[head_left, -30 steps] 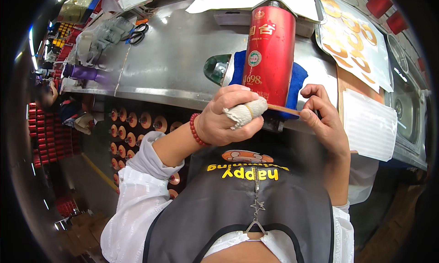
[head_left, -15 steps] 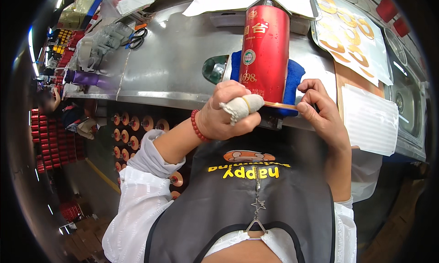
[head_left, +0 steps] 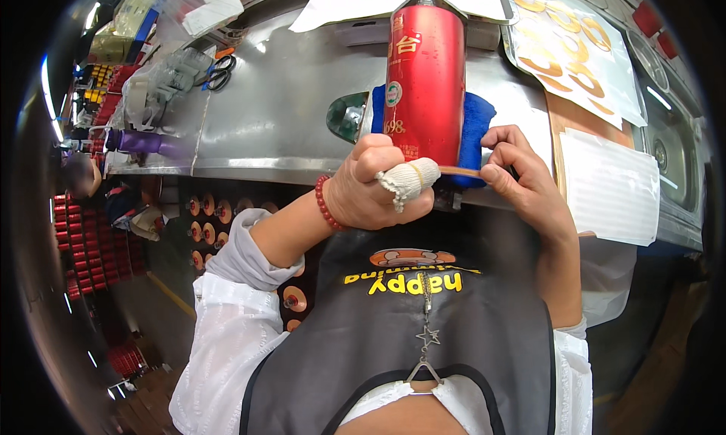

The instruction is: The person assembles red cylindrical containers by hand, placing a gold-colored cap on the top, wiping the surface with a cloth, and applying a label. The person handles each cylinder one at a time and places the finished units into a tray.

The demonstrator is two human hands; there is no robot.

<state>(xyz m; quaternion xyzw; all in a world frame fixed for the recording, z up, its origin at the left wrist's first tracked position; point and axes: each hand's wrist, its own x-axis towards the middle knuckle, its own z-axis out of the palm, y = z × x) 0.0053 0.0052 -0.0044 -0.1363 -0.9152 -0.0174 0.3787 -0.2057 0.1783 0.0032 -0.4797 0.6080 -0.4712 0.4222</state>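
A red bottle [head_left: 427, 79] with gold print and a clear neck at its far end lies on a blue cloth [head_left: 475, 132] on the metal bench. Against its near end is a thin gold-coloured disc [head_left: 461, 171], seen edge-on. My left hand [head_left: 376, 181] is curled at the disc's left side, one finger wrapped in a white cloth finger cover [head_left: 408, 181] that presses at the edge. With thumb and index finger, my right hand [head_left: 522, 174] pinches the disc's right edge. The left fingertips' exact grip is partly hidden by the cover.
Left of the bottle sits a dark green-and-clear piece [head_left: 349, 118]. Scissors [head_left: 220, 73] lie farther left. Gold rings on a white sheet [head_left: 571, 45], a white stack of sheets [head_left: 609, 185] and a sink [head_left: 669, 159] are at the right. Racked discs [head_left: 208, 204] stand below the bench.
The bottle's print has turned slightly to the left. Both hands keep their places at the disc, while the whole view has shifted a little.
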